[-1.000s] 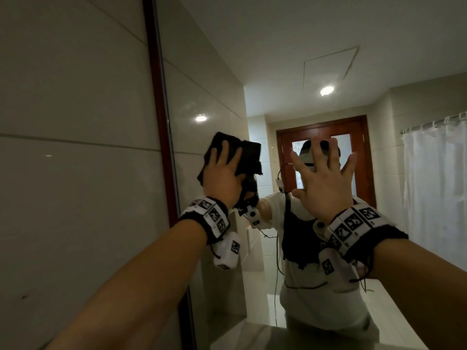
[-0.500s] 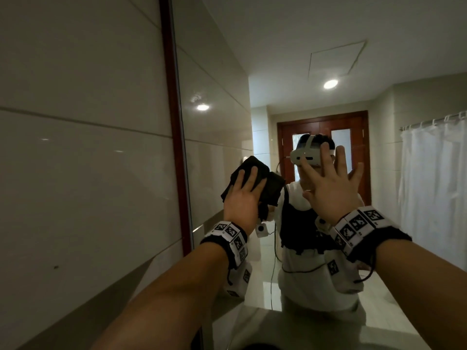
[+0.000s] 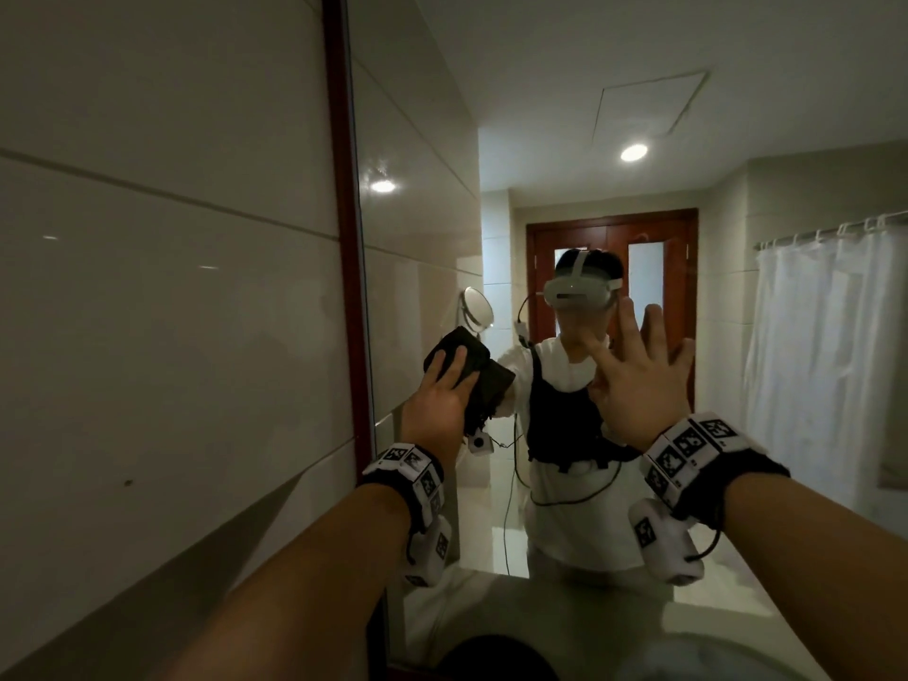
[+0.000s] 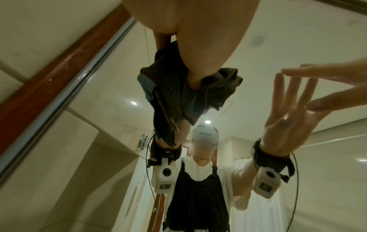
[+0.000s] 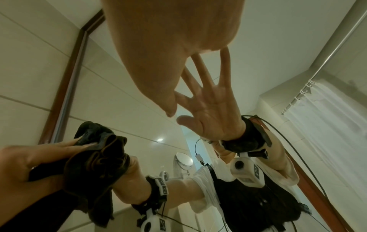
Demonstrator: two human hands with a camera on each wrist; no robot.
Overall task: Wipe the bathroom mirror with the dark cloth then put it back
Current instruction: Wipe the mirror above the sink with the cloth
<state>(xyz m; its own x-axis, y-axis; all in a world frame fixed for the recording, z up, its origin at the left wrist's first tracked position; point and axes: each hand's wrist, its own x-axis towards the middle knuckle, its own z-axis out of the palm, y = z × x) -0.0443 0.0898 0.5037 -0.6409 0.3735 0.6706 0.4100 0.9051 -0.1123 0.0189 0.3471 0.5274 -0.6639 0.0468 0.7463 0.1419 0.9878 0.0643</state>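
Left hand (image 3: 439,403) lower on mirror (image 3: 422,248), fingers pressing dark cloth (image 3: 474,373), right hand (image 3: 638,385) splayed.

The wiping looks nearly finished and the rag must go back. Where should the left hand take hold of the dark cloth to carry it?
Grip the bunched folds hanging below the left hand: the dark cloth lies flat against the mirror under straight fingers, so close the fingers on that wad from the room side, thumb underneath.

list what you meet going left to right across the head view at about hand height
Glossy beige tiled wall → dark red wooden mirror frame → left hand pressing the crumpled dark cloth to the mirror → spread, empty right hand → white shower curtain reflected in the mirror.
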